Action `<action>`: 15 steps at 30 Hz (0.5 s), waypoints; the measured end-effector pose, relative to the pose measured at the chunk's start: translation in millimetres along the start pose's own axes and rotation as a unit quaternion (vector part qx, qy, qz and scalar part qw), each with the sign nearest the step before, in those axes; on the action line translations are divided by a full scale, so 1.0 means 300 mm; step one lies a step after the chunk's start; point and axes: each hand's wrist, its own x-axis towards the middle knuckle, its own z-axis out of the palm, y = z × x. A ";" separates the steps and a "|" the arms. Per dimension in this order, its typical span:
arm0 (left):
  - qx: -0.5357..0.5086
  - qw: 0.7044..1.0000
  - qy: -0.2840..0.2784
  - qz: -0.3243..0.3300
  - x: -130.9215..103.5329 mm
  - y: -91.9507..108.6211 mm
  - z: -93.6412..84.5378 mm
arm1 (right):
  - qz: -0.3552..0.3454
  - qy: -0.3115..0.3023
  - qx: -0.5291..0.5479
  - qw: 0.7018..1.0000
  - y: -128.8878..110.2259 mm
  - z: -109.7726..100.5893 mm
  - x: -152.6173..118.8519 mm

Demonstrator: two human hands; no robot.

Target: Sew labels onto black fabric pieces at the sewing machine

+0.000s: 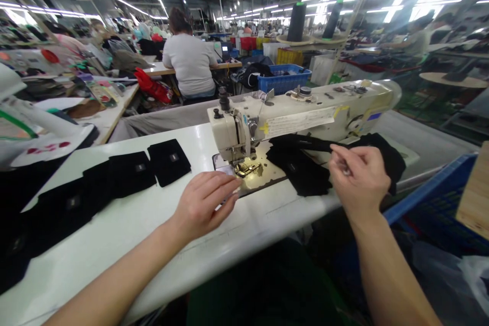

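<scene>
My left hand (208, 201) is beside the needle area of a sewing machine (301, 117), its fingers loosely stretched towards the presser foot (247, 167) and nothing visible in them. My right hand (361, 178) is closed, thumb and forefinger pinching the edge of a black fabric piece (305, 168) on the right of the machine bed. Something small and shiny shows among the curled right fingers, too little to name. Under the machine arm, the fabric lies partly folded, with a small pale label on it. More black cloth (382, 155) is bunched behind my right hand.
Black fabric pieces (132, 173) with small labels lie in an overlapping row on the white table (153, 229) at left. A blue crate (431, 188) stands at right. Ahead, a person in a grey top (190, 63) sits near a blue basket (284, 79). Thread cones (297, 23) stand behind the machine.
</scene>
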 end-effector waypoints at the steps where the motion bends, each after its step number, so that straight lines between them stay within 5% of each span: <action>1: -0.035 0.999 0.017 -0.013 0.023 0.028 -0.005 | -0.045 0.004 0.030 0.999 0.001 -0.036 0.011; 3: -0.100 0.991 0.058 -0.059 0.071 0.075 -0.019 | -0.122 -0.056 0.112 0.985 -0.017 -0.106 0.032; 6: -0.236 0.949 0.045 -0.202 0.134 0.122 -0.026 | -0.119 -0.156 0.279 0.940 -0.086 -0.177 0.043; 8: -0.389 0.861 -0.040 -0.325 0.156 0.143 -0.009 | -0.089 -0.204 0.378 0.899 -0.141 -0.190 0.030; 11: -0.585 0.662 -0.141 -0.447 0.150 0.167 0.038 | -0.023 -0.266 0.467 0.843 -0.209 -0.168 -0.020; 13: -0.629 0.579 -0.114 -0.506 0.123 0.175 0.069 | 0.096 -0.287 0.485 0.821 -0.240 -0.140 -0.066; 15: -0.619 0.546 -0.037 -0.563 0.090 0.173 0.085 | 0.237 -0.330 0.486 0.774 -0.261 -0.115 -0.116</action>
